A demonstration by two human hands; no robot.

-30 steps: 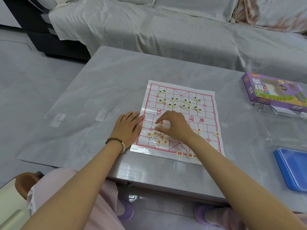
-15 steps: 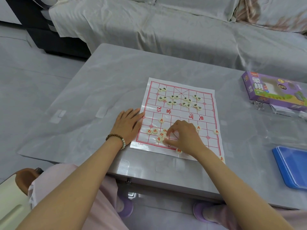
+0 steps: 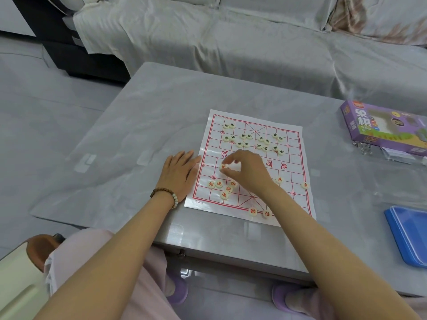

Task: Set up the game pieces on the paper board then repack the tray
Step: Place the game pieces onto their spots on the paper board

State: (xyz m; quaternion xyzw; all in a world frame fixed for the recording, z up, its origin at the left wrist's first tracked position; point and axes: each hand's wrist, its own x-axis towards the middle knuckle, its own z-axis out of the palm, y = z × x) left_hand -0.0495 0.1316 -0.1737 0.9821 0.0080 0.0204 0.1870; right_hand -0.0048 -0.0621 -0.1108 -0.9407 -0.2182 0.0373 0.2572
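Note:
A white paper board [image 3: 293, 155] with red grid lines lies on the grey table. Several cream discs with black characters [image 3: 256, 140] are scattered at its far end. Cream discs with red characters [image 3: 223, 188] cluster at the near left, with two more [image 3: 258, 212] on the near edge. My left hand [image 3: 179, 173] lies flat, palm down, on the board's left edge. My right hand [image 3: 245, 170] hovers over the board's left middle, its fingertips pinched on a red-marked disc [image 3: 223, 166] that sits on or just above the paper.
A purple game box [image 3: 383, 129] stands at the table's far right, with a clear plastic piece [image 3: 367, 147] in front of it. A blue tray [image 3: 409, 234] lies at the near right edge. A covered sofa [image 3: 231, 38] runs behind the table.
My right hand has moved from the near cluster of red pieces up and left to the board's left middle, with a disc in its fingertips. The left hand has stayed put.

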